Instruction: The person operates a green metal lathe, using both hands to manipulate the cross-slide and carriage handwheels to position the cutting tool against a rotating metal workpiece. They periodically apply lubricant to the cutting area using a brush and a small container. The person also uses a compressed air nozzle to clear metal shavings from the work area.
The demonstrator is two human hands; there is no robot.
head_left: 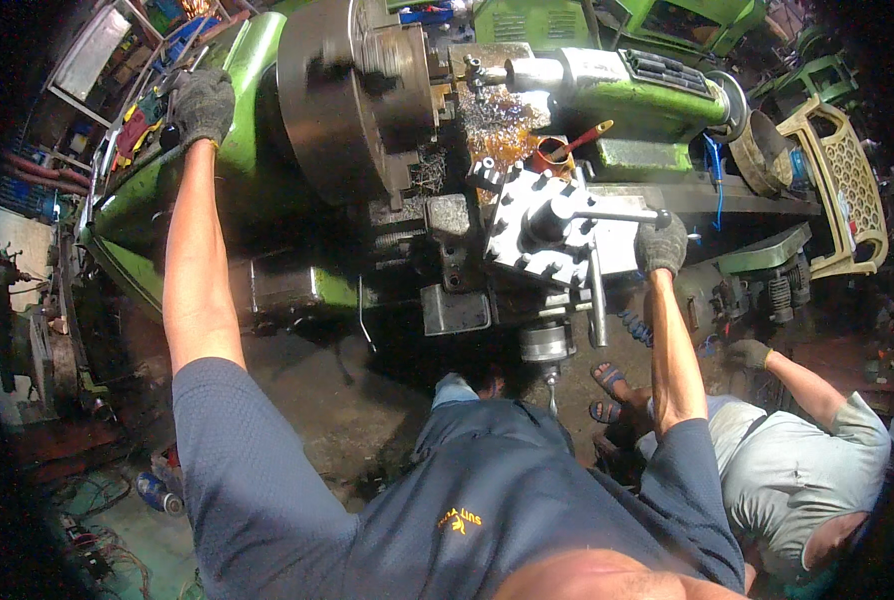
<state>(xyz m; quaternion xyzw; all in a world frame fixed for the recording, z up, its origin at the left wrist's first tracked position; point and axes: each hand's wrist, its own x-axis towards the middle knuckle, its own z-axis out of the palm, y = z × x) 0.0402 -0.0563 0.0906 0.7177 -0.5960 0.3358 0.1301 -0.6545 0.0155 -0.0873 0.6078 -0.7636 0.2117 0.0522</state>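
A green metal lathe with a big dark chuck point(332, 105) fills the upper middle; the chuck's face looks smeared, as if turning. My left hand point(205, 105), in a dark knit glove, is on top of the green headstock point(252, 65) by its levers. Its fingers are curled, and their grip is partly hidden. A black knob point(170, 136) sits beside that wrist. My right hand point(661, 246), gloved too, is closed just below the ball knob point(664, 216) of the clamp lever on the square tool post point(537, 225). What it grips is hidden.
A green tailstock point(647, 95) stands right of the chuck. A red cup point(552, 157) with a brush sits behind the tool post, among metal chips. At right are a round metal pan point(762, 150) and a beige plastic chair point(852, 190). Another person point(797, 470) crouches at lower right.
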